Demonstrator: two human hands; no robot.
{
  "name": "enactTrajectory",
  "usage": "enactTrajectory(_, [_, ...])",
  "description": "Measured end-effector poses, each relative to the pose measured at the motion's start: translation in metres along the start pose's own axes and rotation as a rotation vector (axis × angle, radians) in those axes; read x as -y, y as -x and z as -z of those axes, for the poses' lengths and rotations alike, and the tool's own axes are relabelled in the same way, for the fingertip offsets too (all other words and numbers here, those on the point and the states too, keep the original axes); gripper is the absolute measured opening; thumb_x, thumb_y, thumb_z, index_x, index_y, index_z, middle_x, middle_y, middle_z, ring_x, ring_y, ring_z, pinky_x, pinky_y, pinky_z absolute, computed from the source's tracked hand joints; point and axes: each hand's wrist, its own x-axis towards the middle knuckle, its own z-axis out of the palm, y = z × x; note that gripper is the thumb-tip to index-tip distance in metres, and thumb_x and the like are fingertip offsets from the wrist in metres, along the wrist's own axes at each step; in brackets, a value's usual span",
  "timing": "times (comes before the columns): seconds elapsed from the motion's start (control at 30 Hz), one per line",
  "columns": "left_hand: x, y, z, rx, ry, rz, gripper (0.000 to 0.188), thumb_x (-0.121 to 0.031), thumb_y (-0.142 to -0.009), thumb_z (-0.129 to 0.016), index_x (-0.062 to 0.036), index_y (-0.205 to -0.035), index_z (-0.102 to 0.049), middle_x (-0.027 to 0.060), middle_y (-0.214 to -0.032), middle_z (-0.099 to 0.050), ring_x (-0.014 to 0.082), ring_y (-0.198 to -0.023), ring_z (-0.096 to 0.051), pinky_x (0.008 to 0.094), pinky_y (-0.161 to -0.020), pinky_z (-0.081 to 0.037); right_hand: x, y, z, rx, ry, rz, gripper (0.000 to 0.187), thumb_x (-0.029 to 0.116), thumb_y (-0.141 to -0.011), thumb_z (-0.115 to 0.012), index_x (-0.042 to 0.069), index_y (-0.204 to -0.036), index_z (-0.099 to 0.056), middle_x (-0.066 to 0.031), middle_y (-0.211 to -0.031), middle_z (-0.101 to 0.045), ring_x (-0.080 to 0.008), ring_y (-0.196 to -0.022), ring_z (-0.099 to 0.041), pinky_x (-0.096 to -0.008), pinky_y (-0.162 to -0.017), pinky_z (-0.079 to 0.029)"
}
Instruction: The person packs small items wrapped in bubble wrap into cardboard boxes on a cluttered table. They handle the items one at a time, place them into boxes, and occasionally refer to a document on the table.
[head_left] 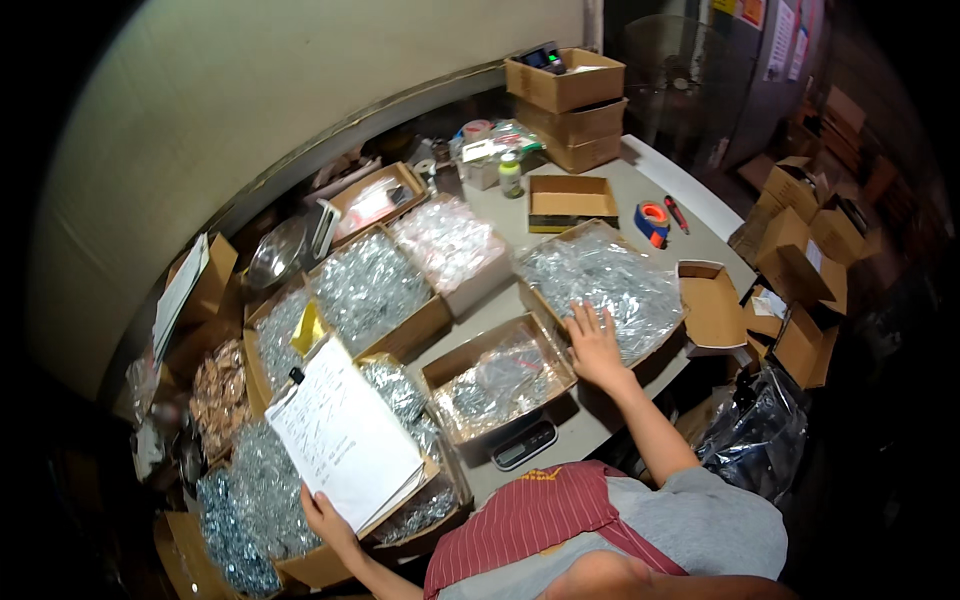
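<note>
Grips the clipped stack of papers [345,440] with the left hand [322,512], closed on the lower left edge; holds it tilted above bag-filled cartons [316,569] (handwritten side up). Lays the right hand [595,350], open with fingers spread, over the left side of the clear plastic bags [625,285] in the large carton [536,302]; cannot tell how firmly. Note between both hands, on the table [650,180], a smaller carton [480,352] with clear pouches [510,370] inside and a black display device [525,445] just beside it.
</note>
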Motion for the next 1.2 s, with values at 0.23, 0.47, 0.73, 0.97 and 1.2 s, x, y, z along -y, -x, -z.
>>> enactTrajectory(0.23, [0.033, -0.007, -0.012, -0.129, -0.046, -0.108, 0.039, -0.014, -0.104, -0.048, 0.0082, -0.136, -0.05, 0.0194, -0.13, -0.058, 0.0264, -0.114, -0.056, 0.0358, -0.101, -0.043, 0.004, -0.004, 0.029, 0.192, -0.038, -0.027, 0.072, 0.016, -0.083, -0.064, 0.008, -0.15, -0.038, -0.0188, -0.163, -0.024, -0.0375, -0.152, -0.018, -0.0615, -0.12, -0.009])
enactTrajectory(0.47, [0.0, 0.004, -0.052, -0.148, -0.154, -0.205, 0.037, -0.016, -0.104, -0.05, 0.0084, -0.132, -0.051, 0.0197, -0.124, -0.058, 0.0266, -0.109, -0.055, 0.0367, -0.097, -0.043, -0.002, 0.007, 0.006, -0.01, -0.02, -0.002, 0.061, 0.016, -0.082, -0.061, 0.003, -0.141, -0.05, -0.0193, -0.159, -0.032, -0.0348, -0.15, -0.025, -0.0569, -0.122, -0.013])
enactTrajectory(0.73, [-0.008, -0.005, -0.059, -0.118, -0.167, -0.228, 0.035, -0.018, -0.103, -0.051, 0.0085, -0.126, -0.053, 0.0201, -0.118, -0.058, 0.0267, -0.104, -0.054, 0.0377, -0.093, -0.042, 0.002, 0.007, -0.004, -0.151, -0.045, -0.003, 0.055, 0.021, -0.083, -0.063, 0.003, -0.135, -0.053, -0.0186, -0.157, -0.035, -0.0336, -0.148, -0.028, -0.0581, -0.121, -0.014])
enactTrajectory(0.97, [-0.002, -0.006, -0.049, -0.112, -0.17, -0.221, 0.034, -0.02, -0.103, -0.052, 0.0087, -0.122, -0.054, 0.0204, -0.112, -0.058, 0.0269, -0.099, -0.053, 0.0386, -0.089, -0.042, 0.001, 0.009, 0.001, -0.098, 0.018, -0.006, 0.06, 0.02, -0.082, -0.062, 0.004, -0.139, -0.052, -0.0175, -0.158, -0.034, -0.0333, -0.149, -0.028, -0.0586, -0.121, -0.014])
enactTrajectory(1.2, [0.013, -0.003, -0.018, -0.13, -0.174, -0.207, 0.034, -0.021, -0.102, -0.053, 0.0088, -0.117, -0.055, 0.0207, -0.107, -0.058, 0.027, -0.095, -0.052, 0.0395, -0.085, -0.042, 0.002, 0.007, 0.006, -0.009, -0.021, -0.018, 0.063, 0.012, -0.082, -0.058, 0.004, -0.143, -0.048, -0.0182, -0.161, -0.028, -0.0332, -0.152, -0.022, -0.0566, -0.122, -0.01])
